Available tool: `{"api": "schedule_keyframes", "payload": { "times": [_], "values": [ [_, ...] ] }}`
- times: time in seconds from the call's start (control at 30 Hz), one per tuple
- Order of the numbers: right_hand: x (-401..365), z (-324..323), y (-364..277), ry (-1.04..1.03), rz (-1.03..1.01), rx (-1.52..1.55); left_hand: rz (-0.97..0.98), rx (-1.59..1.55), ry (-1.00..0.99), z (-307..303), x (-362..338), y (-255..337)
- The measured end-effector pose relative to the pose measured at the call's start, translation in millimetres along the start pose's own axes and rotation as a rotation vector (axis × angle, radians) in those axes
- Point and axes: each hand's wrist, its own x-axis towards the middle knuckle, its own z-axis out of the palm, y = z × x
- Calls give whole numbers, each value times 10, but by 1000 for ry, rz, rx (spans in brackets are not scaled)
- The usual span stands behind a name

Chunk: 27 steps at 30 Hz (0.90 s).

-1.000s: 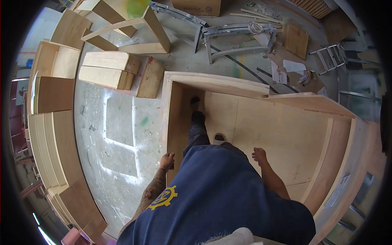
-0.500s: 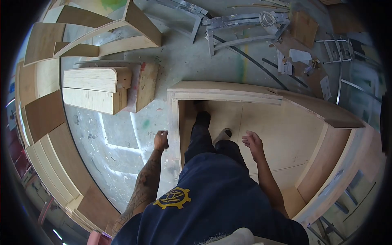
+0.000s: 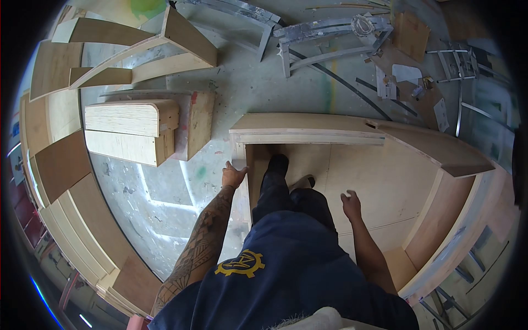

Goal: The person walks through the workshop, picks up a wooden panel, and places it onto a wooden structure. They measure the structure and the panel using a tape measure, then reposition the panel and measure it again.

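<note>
My left hand (image 3: 235, 176) is at the left edge of a large wooden cabinet frame (image 3: 305, 139), its thumb and fingers spread apart against the frame's pale side. I see nothing held in it. Over the plywood panel (image 3: 379, 176) inside the frame hangs my right hand (image 3: 351, 204), loosely curled and touching nothing; no object shows in its fingers. My legs and dark shoe (image 3: 279, 164) are within the frame, standing on that panel.
To the left on the floor lie a pale wooden box piece (image 3: 124, 132) and a curved wooden frame (image 3: 148, 49). Plywood shelving (image 3: 71, 220) lines the far left. Grey trestles (image 3: 330, 33), metal strips (image 3: 346, 85) and cardboard (image 3: 410, 36) lie beyond the cabinet.
My left hand has moved up and right onto the frame's edge, its fingers spreading. My right hand has lowered slightly, and its fingers have curled in. The cabinet sits slightly lower in view.
</note>
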Motion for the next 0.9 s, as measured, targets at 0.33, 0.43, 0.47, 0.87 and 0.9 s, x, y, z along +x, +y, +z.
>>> {"api": "schedule_keyframes", "payload": {
  "times": [0.33, 0.43, 0.47, 0.87, 0.9],
  "values": [
    [1303, 72, -2298, 186, -518, -604, -54, 247, 44, 188, -70, 130],
    [1547, 301, -2447, 18, -473, -775, -56, 205, 61, 192, -89, 102],
    [1603, 376, -2442, -54, -417, -860, -53, 192, 68, 192, -77, 87],
    [1752, 536, -2277, 59, -459, -877, -44, 161, 76, 204, -67, 68],
    [1768, 536, -2270, 57, -459, -879, -45, 161, 74, 212, -48, 76]
  ]
}}
